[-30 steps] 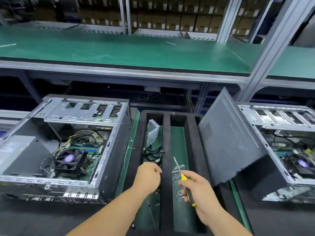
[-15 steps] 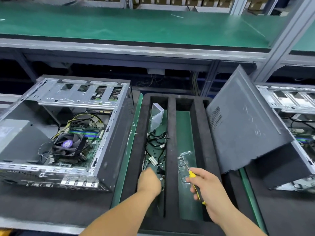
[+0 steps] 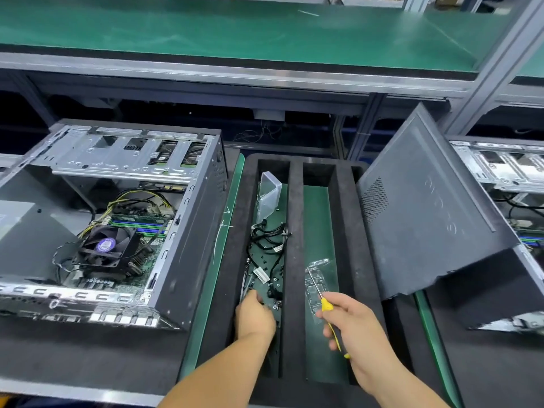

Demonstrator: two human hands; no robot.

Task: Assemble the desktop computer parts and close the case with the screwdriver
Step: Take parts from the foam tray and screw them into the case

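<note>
Screws (image 3: 272, 301) loose in left slot of tray (image 3: 294, 231), right under left hand (image 3: 254, 318), fingers curled down, grip unclear; screwdriver (image 3: 325, 304) gripped in right hand (image 3: 356, 328), shaft pointing up-left; open case (image 3: 188, 231) off left.

Left hand (image 3: 255, 315) now lower in the foam tray's (image 3: 294, 231) left slot, fingers down among the loose screws (image 3: 275, 304) and black cables (image 3: 266, 240), no longer raised above them as a second ago. Right hand (image 3: 351, 325) slightly nearer, screwdriver (image 3: 326, 306) tip now over the clear plastic bag (image 3: 316, 278).
</note>
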